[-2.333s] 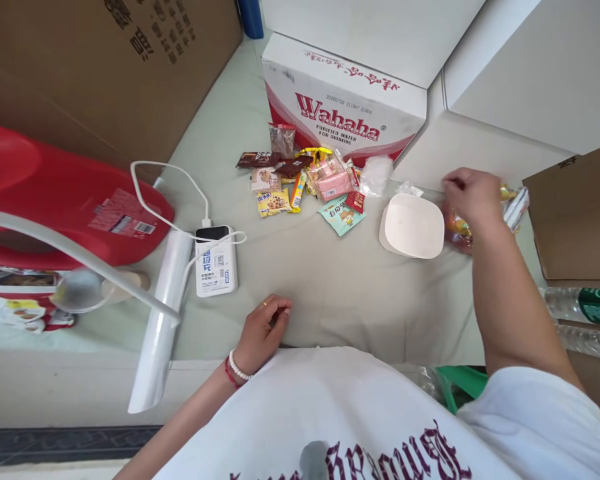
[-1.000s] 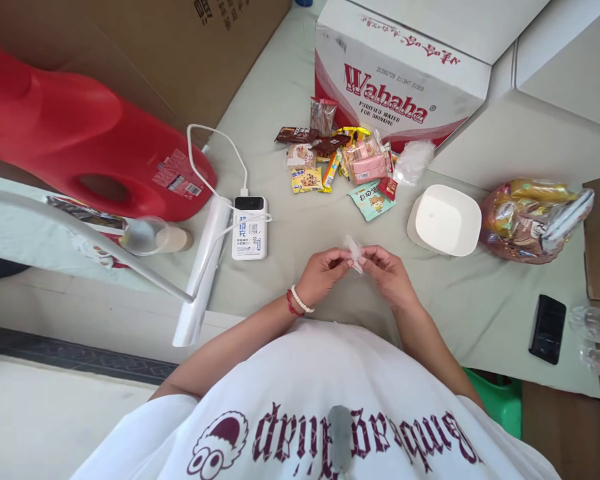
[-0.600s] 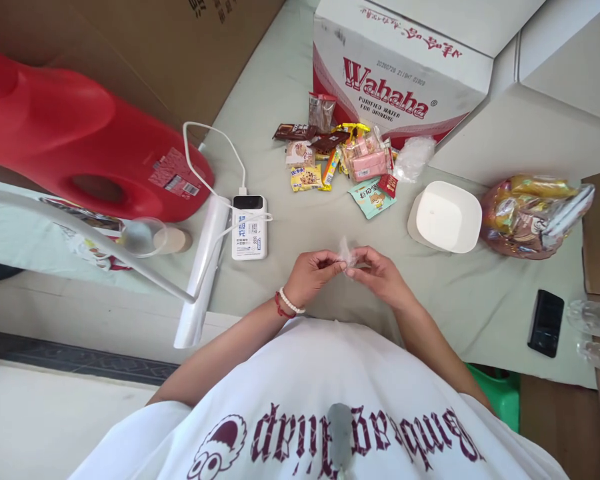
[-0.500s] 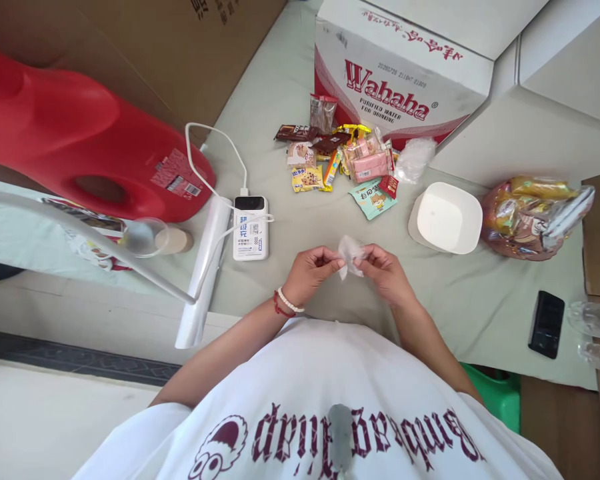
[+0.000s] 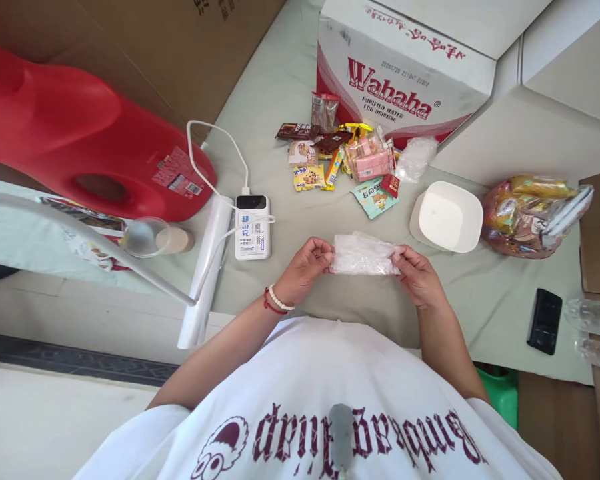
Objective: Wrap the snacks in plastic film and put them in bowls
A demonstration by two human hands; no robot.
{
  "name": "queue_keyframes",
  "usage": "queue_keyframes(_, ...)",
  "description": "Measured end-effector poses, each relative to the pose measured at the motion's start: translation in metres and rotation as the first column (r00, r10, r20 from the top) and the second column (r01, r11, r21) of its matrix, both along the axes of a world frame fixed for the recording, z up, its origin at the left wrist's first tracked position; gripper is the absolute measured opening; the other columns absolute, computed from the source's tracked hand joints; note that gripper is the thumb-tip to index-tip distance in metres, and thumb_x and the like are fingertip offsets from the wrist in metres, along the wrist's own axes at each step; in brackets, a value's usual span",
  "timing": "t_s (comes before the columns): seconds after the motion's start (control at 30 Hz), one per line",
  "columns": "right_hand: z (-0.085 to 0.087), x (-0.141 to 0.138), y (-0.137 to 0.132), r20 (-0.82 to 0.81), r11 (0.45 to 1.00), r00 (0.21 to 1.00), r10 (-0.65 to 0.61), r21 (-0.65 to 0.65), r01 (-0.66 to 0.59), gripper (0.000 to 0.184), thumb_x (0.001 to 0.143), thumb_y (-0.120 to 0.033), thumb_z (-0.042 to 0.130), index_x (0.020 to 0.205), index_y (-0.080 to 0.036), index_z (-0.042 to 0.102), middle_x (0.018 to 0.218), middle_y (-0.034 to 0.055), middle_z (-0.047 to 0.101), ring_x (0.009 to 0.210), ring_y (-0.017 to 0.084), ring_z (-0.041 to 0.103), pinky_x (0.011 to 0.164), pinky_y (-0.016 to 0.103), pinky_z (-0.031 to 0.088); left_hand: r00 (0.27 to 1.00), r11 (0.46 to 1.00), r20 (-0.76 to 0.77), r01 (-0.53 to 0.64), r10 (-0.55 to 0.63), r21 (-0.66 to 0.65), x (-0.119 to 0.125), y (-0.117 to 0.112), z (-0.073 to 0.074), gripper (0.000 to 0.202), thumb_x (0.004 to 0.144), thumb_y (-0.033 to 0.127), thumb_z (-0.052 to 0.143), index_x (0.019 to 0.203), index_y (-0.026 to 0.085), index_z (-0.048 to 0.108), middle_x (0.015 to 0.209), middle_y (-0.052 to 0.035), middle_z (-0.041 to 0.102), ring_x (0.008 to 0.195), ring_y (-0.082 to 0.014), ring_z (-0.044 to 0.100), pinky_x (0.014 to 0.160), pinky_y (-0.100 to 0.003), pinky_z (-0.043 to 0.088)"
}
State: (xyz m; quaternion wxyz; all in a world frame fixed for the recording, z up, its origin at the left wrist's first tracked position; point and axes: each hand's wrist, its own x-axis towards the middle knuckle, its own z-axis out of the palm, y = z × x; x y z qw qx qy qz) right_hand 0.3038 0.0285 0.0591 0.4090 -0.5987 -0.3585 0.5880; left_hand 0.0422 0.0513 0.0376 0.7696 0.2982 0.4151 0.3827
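Both curled nearly closed, my left hand (image 5: 306, 271) and right hand (image 5: 419, 275) pinch opposite ends of a clear plastic piece (image 5: 365, 255), perhaps a bag, stretched at the frame's centre. Right of centre stands a white container (image 5: 419, 228); wrapped snacks (image 5: 373, 167) lie upper centre.

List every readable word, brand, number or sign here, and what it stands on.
"Wahaha ®": front of the water box.
"PURIFIED WATER FOR DRINKING": same front, underneath.
Stamped numbers above the brand: too blurred.
Chinese characters on the box top: blurred.
Shirt: upside-down, partly covered lettering, unreadable.
Power bank, snack packets, jug label, cardboard box: too small or blurred to quote surely.
Held plastic: none legible.
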Motion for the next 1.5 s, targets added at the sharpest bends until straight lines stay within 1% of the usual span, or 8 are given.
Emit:
queue_keyframes(0.17, -0.003, 0.001, 0.000, 0.110, 0.985, 0.980, 0.166, 0.032, -0.171, 0.035, 0.085, -0.058, 0.072, 0.095, -0.024, 0.070, 0.084, 0.0011, 0.062, 0.076, 0.017, 0.055, 0.071, 0.030, 0.048, 0.988, 0.998, -0.151, 0.004, 0.005, 0.057, 0.002, 0.002, 0.000, 0.048, 0.075, 0.059, 0.081, 0.094, 0.018, 0.066, 0.074, 0.0025, 0.056, 0.065, -0.0101, 0.048, 0.062, -0.024, 0.042)
queue_keyframes(0.37, 0.014, -0.019, 0.010, 0.534, 0.875, 0.842, 0.082, 0.366, -0.317, 0.038, 0.091, -0.043, 0.069, 0.126, -0.030, 0.069, 0.126, 0.0083, 0.061, 0.092, 0.018, 0.059, 0.085, 0.036, 0.052, 0.961, 0.984, -0.275, 0.042, 0.008, 0.175, 0.007, -0.002, 0.008, 0.043, 0.076, 0.057, 0.080, 0.085, 0.016, 0.072, 0.070, 0.0013, 0.060, 0.064, -0.0108, 0.048, 0.062, -0.025, 0.038)
queue_keyframes(0.5, 0.013, -0.037, 0.020, 0.546, 0.812, 0.801, 0.247, 0.334, -0.478, 0.025, 0.094, -0.044, 0.067, 0.112, -0.030, 0.076, 0.102, 0.0058, 0.070, 0.071, 0.015, 0.057, 0.071, 0.033, 0.052, 0.943, 0.976, -0.331, 0.066, 0.007, 0.206, 0.006, -0.003, 0.010, 0.044, 0.080, 0.060, 0.075, 0.078, 0.016, 0.071, 0.065, 0.0018, 0.058, 0.061, -0.0108, 0.046, 0.060, -0.026, 0.037)
queue_keyframes(1.07, 0.028, 0.039, -0.021, 0.394, 0.841, 0.919, 0.025, 0.489, -0.232, 0.014, 0.091, -0.032, 0.069, 0.089, -0.035, 0.083, 0.110, 0.0057, 0.075, 0.097, 0.026, 0.070, 0.081, 0.042, 0.057, 0.864, 0.932, -0.350, -0.328, 0.362, 0.155, 0.009, 0.010, -0.023, 0.027, 0.086, 0.045, 0.065, 0.080, 0.019, 0.060, 0.069, 0.0026, 0.054, 0.062, -0.0102, 0.045, 0.061, -0.024, 0.039)
queue_keyframes(1.27, 0.012, 0.051, -0.039, 0.387, 0.898, 0.920, -0.067, 0.426, -0.113, 0.014, 0.087, -0.027, 0.068, 0.083, -0.030, 0.082, 0.109, 0.0063, 0.075, 0.100, 0.026, 0.069, 0.084, 0.042, 0.057, 0.628, 0.802, -0.542, -0.243, 0.559, 0.546, 0.013, -0.009, -0.005, 0.026, 0.085, 0.037, 0.070, 0.105, 0.022, 0.063, 0.114, -0.0079, 0.061, 0.096, -0.0181, 0.059, 0.082, -0.030, 0.050)
queue_keyframes(1.33, -0.002, 0.040, -0.048, 0.330, 0.922, 0.939, -0.099, 0.386, -0.038, 0.015, 0.086, -0.025, 0.066, 0.083, -0.029, 0.080, 0.108, 0.0059, 0.075, 0.101, 0.024, 0.069, 0.086, 0.041, 0.056, 0.689, 0.826, -0.581, -0.043, 0.432, 0.562, 0.021, -0.018, 0.004, 0.020, 0.088, 0.041, 0.068, 0.092, 0.022, 0.066, 0.098, -0.0059, 0.064, 0.085, -0.0180, 0.058, 0.080, -0.031, 0.049)
queue_keyframes(1.43, -0.020, 0.017, -0.065, 0.228, 0.944, 0.963, -0.146, 0.322, 0.067, 0.014, 0.085, -0.022, 0.066, 0.082, -0.028, 0.078, 0.106, 0.0049, 0.076, 0.102, 0.023, 0.069, 0.088, 0.039, 0.055, 0.846, 0.903, -0.531, 0.263, -0.048, 0.339, 0.040, -0.023, 0.004, 0.039, 0.094, 0.055, 0.058, 0.075, 0.021, 0.064, 0.073, -0.0034, 0.064, 0.069, -0.0174, 0.058, 0.068, -0.031, 0.046)
queue_keyframes(1.5, -0.027, 0.003, -0.077, 0.178, 0.953, 0.973, -0.149, 0.290, 0.093, 0.013, 0.086, -0.023, 0.067, 0.081, -0.029, 0.078, 0.106, 0.0049, 0.076, 0.102, 0.023, 0.069, 0.089, 0.040, 0.055, 0.875, 0.934, -0.437, 0.310, -0.208, 0.176, 0.055, -0.021, -0.004, 0.048, 0.093, 0.063, 0.054, 0.073, 0.020, 0.062, 0.067, -0.0029, 0.062, 0.061, -0.0165, 0.055, 0.059, -0.030, 0.041)
